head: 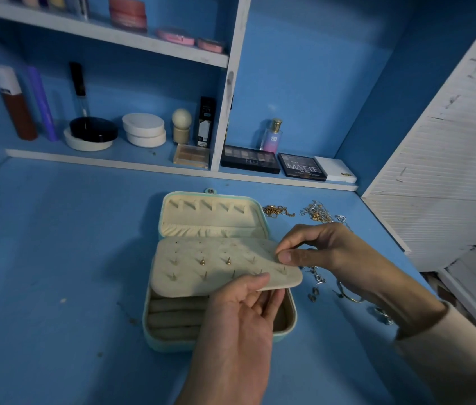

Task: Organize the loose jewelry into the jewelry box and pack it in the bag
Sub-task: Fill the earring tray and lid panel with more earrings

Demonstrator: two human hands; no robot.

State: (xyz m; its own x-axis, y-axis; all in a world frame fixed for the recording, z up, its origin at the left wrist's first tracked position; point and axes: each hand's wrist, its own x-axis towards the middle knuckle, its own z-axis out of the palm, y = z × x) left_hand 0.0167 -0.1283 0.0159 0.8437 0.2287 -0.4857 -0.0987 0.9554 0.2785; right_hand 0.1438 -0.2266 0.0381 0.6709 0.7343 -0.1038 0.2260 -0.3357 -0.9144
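Observation:
A mint-green jewelry box (pixel 155 331) lies open on the blue table, its cream lid (pixel 213 214) folded back. A cream earring panel (pixel 216 264) with several stud posts poking through is lifted over the ring rolls (pixel 175 317). My left hand (pixel 239 323) holds the panel's front edge, thumb on top and fingers beneath. My right hand (pixel 327 252) pinches the panel's right edge. Loose gold chains (pixel 277 211), a tangled gold and silver pile (pixel 318 214), small silver earrings (pixel 317 280) and a bangle (pixel 347 293) lie to the right of the box.
Behind the box, white shelves (pixel 108 162) carry cosmetics: jars, bottles, a perfume bottle (pixel 272 135) and eyeshadow palettes (pixel 248 159). A white slatted panel (pixel 441 171) stands at the right. No bag is in view.

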